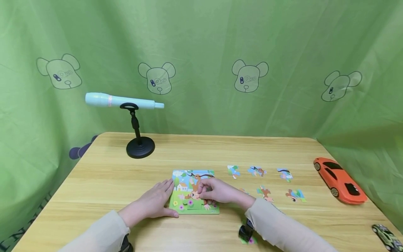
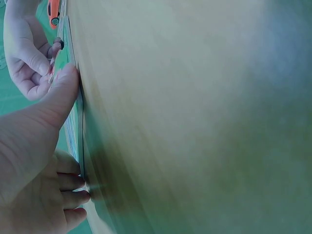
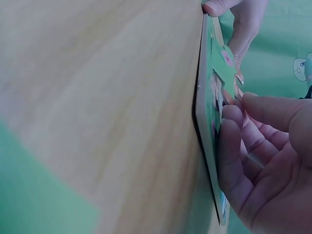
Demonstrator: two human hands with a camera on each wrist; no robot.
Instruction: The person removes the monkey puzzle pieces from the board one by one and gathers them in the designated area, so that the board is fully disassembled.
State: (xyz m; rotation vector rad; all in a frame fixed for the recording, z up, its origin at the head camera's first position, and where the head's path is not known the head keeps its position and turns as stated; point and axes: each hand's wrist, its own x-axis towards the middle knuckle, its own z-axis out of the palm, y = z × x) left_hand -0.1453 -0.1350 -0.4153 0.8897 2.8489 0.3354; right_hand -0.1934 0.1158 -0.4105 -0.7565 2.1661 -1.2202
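A picture puzzle board (image 1: pixel 196 212) with a cartoon animal, a house and flowers lies flat on the table. My left hand (image 1: pixel 158 198) rests along its left side with fingers straight, the thumb at the near left corner; in the left wrist view the thumb (image 2: pixel 63 87) lies over the board's edge. Over the board's lower right, my right hand (image 1: pixel 217 190) pinches a green puzzle piece (image 3: pixel 225 61) with a pink flower between thumb and index finger. That piece sits tilted above the board surface in the right wrist view, and its gripped end is partly hidden by the fingertips.
Several loose puzzle pieces, one a blue-and-black piece (image 1: pixel 284 174), lie right of the board. Another piece (image 1: pixel 252 240) is partly under the right wrist's camera. An orange toy car (image 1: pixel 341 182) and a small camouflage car (image 1: pixel 388 238) stand right; a light-blue microphone (image 1: pixel 138 102) on a black stand (image 1: pixel 140 147), back left.
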